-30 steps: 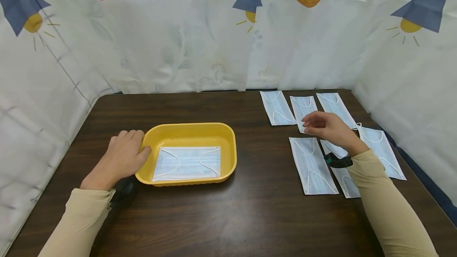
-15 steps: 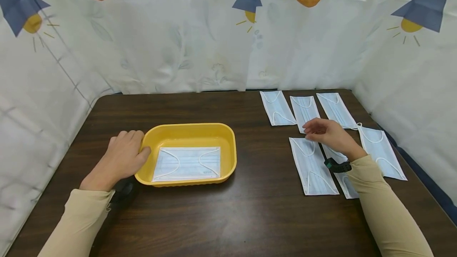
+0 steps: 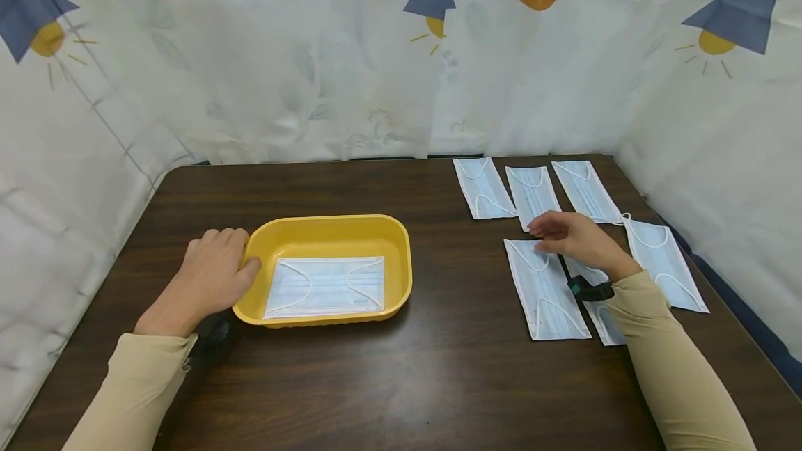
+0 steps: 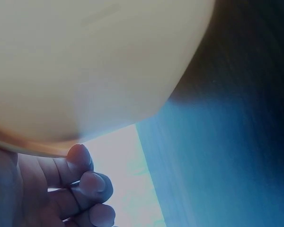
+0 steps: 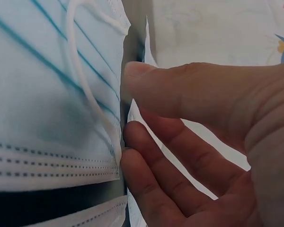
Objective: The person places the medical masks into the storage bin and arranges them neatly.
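Observation:
A yellow tray [image 3: 401, 263] stands left of centre in the head view, with one pale blue face mask [image 3: 326, 289] lying flat in it. My left hand [image 3: 213, 277] grips the tray's left rim; in the left wrist view its curled fingers [image 4: 98, 185] are at the pale, washed-out tray [image 4: 109, 56]. Over the masks on the right hovers my right hand [image 3: 576, 242], thumb and fingers apart and loosely bent, holding nothing. Nearest to it are the front-left mask [image 3: 548, 298] and the back-middle mask [image 3: 531, 193]. The right wrist view shows the fingertips beside a mask [image 5: 52, 94] with its ear loop.
Further masks lie around the right hand: one at the back left [image 3: 481, 188], one at the back right [image 3: 585, 190], one by the right edge [image 3: 667, 270]. Another mask [image 3: 606, 326] is partly under the right forearm. A printed curtain [image 3: 351, 75] hangs behind the dark wooden table [image 3: 388, 388].
My right hand has lowered slightly toward the front row of masks, off the back-middle one. The left hand and tray hold still; the whole view has shifted a little.

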Demonstrator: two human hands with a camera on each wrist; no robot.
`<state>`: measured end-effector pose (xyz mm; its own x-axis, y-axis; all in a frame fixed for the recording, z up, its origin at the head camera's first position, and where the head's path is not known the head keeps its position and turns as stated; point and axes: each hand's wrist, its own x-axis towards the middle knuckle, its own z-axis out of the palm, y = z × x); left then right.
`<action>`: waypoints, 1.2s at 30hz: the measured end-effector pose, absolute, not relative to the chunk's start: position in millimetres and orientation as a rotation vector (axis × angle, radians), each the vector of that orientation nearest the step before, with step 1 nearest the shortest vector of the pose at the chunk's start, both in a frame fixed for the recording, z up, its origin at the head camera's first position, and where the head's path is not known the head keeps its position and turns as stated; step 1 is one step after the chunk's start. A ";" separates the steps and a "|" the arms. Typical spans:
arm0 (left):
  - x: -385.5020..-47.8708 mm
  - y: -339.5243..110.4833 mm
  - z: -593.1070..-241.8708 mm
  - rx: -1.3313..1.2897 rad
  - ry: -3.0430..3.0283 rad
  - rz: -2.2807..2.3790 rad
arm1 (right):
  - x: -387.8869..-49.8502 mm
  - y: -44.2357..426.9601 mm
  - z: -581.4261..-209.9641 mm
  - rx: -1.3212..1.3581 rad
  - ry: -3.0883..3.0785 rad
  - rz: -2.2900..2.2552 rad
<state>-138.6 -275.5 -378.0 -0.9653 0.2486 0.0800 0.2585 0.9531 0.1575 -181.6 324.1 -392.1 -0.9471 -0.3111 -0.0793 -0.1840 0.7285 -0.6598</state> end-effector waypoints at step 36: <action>-137.2 -273.7 -378.9 -0.370 -3.042 -0.194 | -181.2 319.8 -397.7 -0.418 2.799 -0.831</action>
